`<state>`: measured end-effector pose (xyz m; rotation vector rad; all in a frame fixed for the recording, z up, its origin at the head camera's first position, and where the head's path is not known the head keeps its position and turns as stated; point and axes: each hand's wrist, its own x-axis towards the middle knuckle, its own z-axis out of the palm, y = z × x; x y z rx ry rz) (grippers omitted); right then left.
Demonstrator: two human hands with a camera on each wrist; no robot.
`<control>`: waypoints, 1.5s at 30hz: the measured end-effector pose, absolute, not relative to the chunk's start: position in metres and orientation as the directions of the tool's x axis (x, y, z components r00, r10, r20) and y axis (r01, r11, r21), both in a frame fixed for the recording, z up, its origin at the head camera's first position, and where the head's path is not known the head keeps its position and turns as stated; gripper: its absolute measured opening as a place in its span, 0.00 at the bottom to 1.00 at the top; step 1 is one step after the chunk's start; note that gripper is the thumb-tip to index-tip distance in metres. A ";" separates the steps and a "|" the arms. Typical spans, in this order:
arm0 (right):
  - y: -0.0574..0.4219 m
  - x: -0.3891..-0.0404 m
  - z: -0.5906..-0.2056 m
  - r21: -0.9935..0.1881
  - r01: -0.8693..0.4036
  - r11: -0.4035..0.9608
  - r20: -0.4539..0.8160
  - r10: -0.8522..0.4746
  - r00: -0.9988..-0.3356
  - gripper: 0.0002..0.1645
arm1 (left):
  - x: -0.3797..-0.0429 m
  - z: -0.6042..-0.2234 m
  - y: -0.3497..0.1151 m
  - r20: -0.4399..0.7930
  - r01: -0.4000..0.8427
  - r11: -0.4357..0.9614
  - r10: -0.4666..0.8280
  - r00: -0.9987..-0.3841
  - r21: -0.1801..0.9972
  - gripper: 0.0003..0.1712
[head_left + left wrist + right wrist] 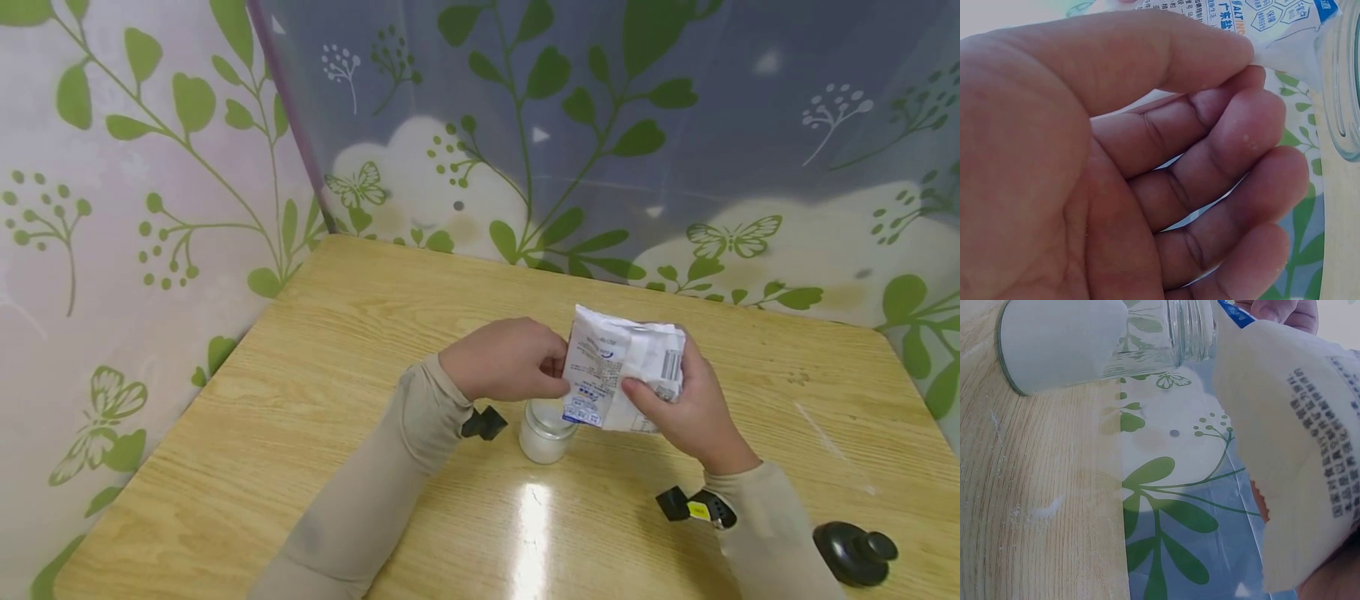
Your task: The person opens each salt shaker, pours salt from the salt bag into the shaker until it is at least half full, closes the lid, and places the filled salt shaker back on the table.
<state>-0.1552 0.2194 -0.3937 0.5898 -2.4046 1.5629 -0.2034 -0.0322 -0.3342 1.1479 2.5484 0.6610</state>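
A white salt bag (600,367) with blue and black print is held up over the table. My right hand (697,417) grips it from the right side, thumb across the printed face. At its left edge, my left hand (513,358) pinches the bag near the lower corner between thumb and index finger, the other fingers loosely bent. Just below that corner stands an upright glass jar (543,446), overlapped by the bag in the head view. White contents (1066,344) fill much of the jar, with clear glass above, in the right wrist view.
The wooden table (360,333) meets patterned walls (480,192) at the back and left. A black object with a round knob (855,554) sits at the right front, beside the right sleeve. Spilled white powder (1047,509) lies on the wood near the jar.
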 end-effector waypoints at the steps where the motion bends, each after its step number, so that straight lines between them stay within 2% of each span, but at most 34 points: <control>1: 0.219 -0.155 -0.394 -0.823 -0.442 0.357 0.388 -0.214 -0.896 0.35 | -0.203 -0.334 -0.032 -0.057 0.634 0.583 0.757 -0.651 0.507 0.05; 31: 0.217 -0.153 -0.391 -0.819 -0.474 0.325 0.427 -0.206 -0.880 0.35 | -0.203 -0.334 -0.032 -0.078 0.620 0.592 0.753 -0.654 0.516 0.06; 45: 0.218 -0.154 -0.393 -0.826 -0.445 0.346 0.398 -0.203 -0.895 0.34 | -0.203 -0.333 -0.032 -0.085 0.615 0.605 0.744 -0.663 0.506 0.06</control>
